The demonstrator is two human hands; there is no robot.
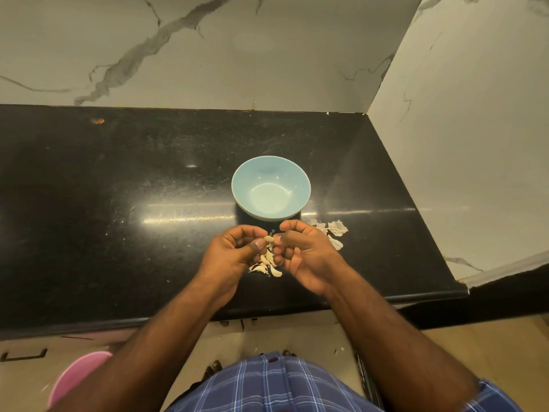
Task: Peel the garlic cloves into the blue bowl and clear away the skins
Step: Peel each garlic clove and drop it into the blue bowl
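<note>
2 hands work just in front of the blue bowl [271,188]: left hand [234,253] and right hand [306,253] both pinch 1 garlic clove [269,239]. Loose cloves [267,264] lie beneath; skins [332,231] lie right of the bowl on the black counter [118,203].

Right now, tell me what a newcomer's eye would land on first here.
First, the blue bowl, pale against the black countertop and apparently empty. Just in front of it the left hand and right hand meet, both pinching a garlic clove above a small heap of cloves. Papery skins lie on the counter beside the right hand.
</note>
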